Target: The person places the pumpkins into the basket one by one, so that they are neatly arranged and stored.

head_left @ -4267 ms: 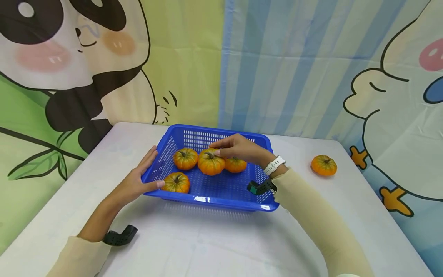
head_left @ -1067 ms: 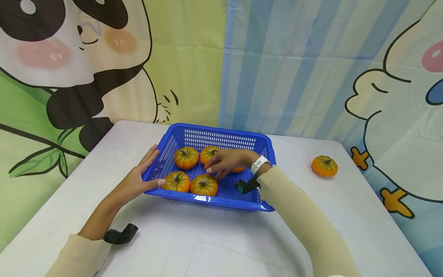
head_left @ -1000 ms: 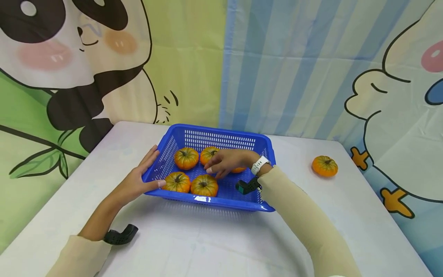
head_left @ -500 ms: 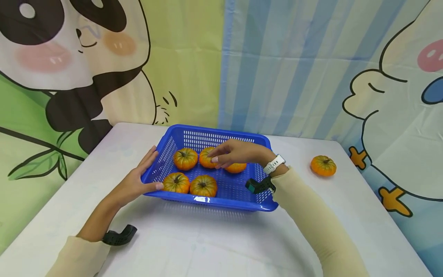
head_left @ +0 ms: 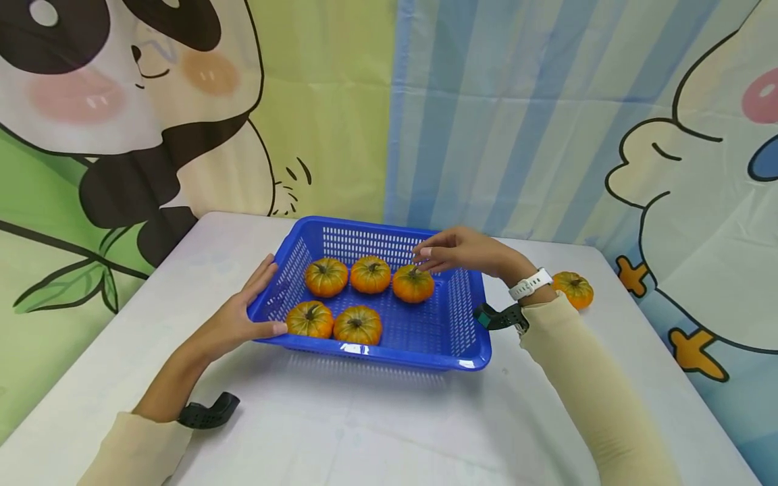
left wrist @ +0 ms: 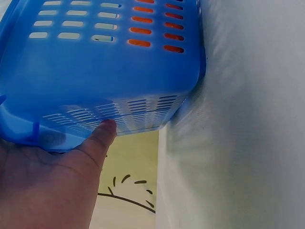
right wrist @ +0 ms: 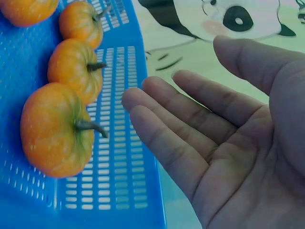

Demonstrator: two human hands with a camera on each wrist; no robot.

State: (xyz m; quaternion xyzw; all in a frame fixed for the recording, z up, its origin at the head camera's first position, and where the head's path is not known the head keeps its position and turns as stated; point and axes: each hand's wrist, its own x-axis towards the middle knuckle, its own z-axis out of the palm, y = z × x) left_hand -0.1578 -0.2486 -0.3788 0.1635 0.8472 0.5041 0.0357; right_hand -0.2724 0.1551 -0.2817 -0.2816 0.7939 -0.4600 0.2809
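A blue plastic basket [head_left: 413, 356] with slotted walls stands on the table. Inside, small orange pumpkins form two rows: a back row ending with the right-hand pumpkin [head_left: 413, 285], and a front row of two, among them the front middle pumpkin [head_left: 357, 327]. My left hand [head_left: 234, 324] holds the basket's left end, thumb over the rim and fingers along the outer wall, where one finger [left wrist: 102, 138] shows in the left wrist view. Above the back row's right end hovers my right hand [head_left: 468, 253]; its fingers [right wrist: 162, 138] are extended and hold nothing, apart from the pumpkins in the right wrist view.
Another pumpkin [head_left: 574, 290] lies on the white table [head_left: 365, 432] right of the basket, partly behind the right wrist. Behind the table hangs a cartoon-printed curtain [head_left: 450, 121].
A pumpkin my right hand held mid-basket now sits in the front row. That hand has since let go, risen and moved right to the back row's end. The left hand stays put.
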